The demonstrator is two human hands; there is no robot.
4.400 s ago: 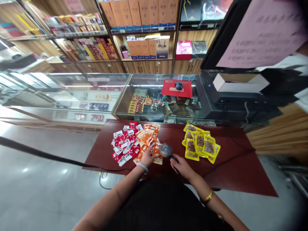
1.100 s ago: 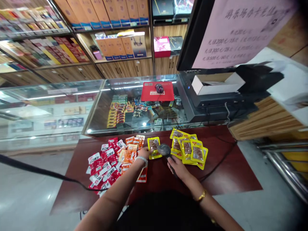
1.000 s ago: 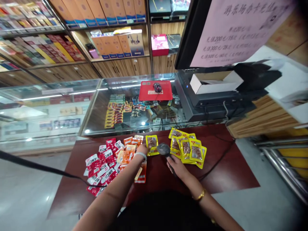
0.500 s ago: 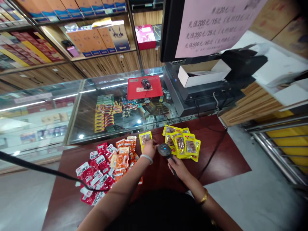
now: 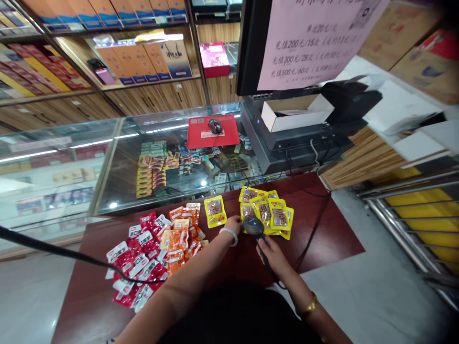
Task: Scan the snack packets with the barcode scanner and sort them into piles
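Observation:
My right hand [image 5: 271,254] is closed around the handle of a black barcode scanner [image 5: 254,226], whose head points forward. My left hand [image 5: 234,223] is beside the scanner head, at the left edge of a pile of yellow snack packets [image 5: 279,214]. Its fingertips are partly hidden, so I cannot tell whether they grip a packet. One yellow packet [image 5: 215,211] lies by itself to the left of that hand. Orange packets [image 5: 178,239] and a heap of red and white packets [image 5: 139,260] spread over the left side of the table.
The dark red table [image 5: 337,234] meets a glass display counter [image 5: 125,184]. A red mat [image 5: 201,136] with a mouse [image 5: 215,126] lies on the glass. A monitor [image 5: 247,48] and a white box [image 5: 297,117] stand behind. A black cable [image 5: 71,254] crosses at left.
My left hand has moved right, off the single yellow packet, to the edge of the yellow pile. The scanner has shifted slightly right in view, still in my right hand.

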